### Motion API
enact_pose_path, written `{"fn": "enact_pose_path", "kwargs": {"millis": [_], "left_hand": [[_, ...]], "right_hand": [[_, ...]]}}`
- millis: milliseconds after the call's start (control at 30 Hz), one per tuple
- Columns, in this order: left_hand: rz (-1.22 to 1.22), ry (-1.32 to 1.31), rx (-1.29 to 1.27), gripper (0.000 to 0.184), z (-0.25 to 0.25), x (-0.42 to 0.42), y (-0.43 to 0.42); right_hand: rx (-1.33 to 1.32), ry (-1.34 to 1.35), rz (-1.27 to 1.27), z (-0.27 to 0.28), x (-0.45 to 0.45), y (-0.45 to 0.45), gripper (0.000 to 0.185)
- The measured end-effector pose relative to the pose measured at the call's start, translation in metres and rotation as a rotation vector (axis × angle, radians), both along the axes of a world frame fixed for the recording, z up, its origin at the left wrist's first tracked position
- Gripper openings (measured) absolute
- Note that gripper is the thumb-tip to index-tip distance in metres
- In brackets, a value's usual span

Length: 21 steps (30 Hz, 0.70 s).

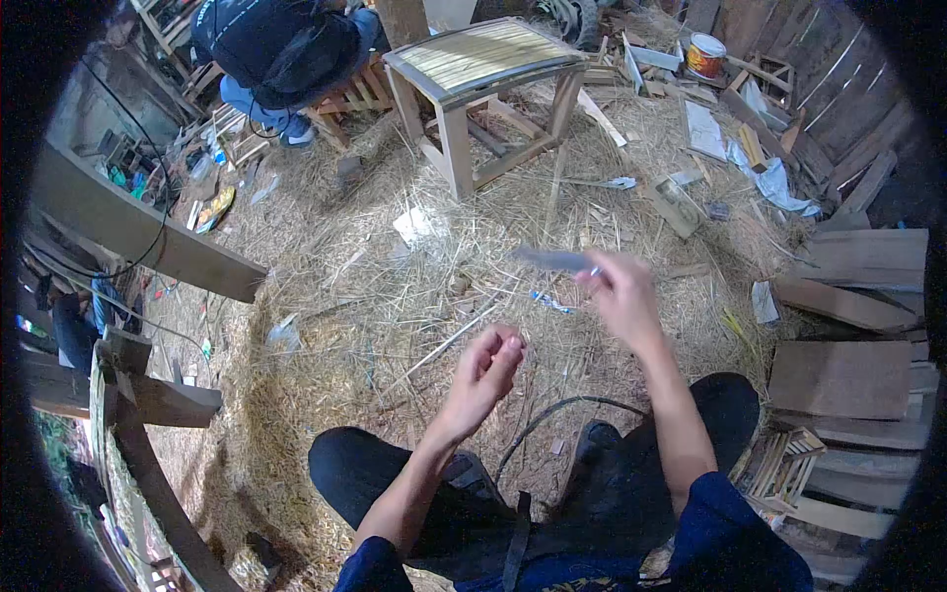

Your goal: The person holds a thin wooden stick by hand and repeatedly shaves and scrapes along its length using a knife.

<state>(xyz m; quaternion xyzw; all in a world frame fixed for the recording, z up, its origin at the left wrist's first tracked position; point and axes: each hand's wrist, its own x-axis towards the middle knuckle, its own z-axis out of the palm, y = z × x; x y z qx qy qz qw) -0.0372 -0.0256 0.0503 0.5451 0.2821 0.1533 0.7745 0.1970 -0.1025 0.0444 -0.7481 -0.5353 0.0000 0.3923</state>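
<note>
My right hand [623, 296] is closed around a grey, flat-bladed knife [552, 259], blurred by motion, its blade pointing left above the straw. Lower and to the left, my left hand [481, 375] has its fingers curled in with the thumb against them. Whatever it may hold is too small or hidden to make out. The two hands are apart, both over the straw-covered ground [395, 326] in front of my knees. A thin pale strip [444, 343] lies just beyond the left hand.
A slatted wooden stool [483, 59] stands ahead, with a person [281, 49] bent over at its left. Boards [838, 380] are stacked at my right beside a small slatted piece [786, 467]. Beams [148, 222] cross the left side. A tin [705, 56] sits far right.
</note>
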Motion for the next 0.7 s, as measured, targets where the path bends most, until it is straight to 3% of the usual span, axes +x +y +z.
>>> {"fn": "enact_pose_path", "kwargs": {"millis": [233, 333, 433, 533, 700], "left_hand": [[0.057, 0.065, 0.089, 0.015, -0.002, -0.003, 0.001], [-0.028, 0.123, 0.263, 0.018, -0.012, -0.022, 0.001], [-0.013, 0.118, 0.156, 0.016, -0.030, -0.042, -0.004], [0.077, 0.181, 0.037, 0.017, -0.039, -0.052, 0.003], [0.157, 0.101, 0.013, 0.023, -0.032, -0.037, 0.013]], "right_hand": [[-0.007, -0.242, -0.058, 0.005, 0.012, -0.002, 0.036], [0.000, -0.095, -0.215, 0.008, 0.025, -0.002, 0.034], [-0.113, 0.184, -0.609, 0.043, 0.049, -0.013, 0.036], [0.054, 0.104, -0.561, 0.024, 0.036, -0.004, 0.040], [0.059, 0.104, -0.160, 0.017, -0.018, 0.021, 0.039]]}}
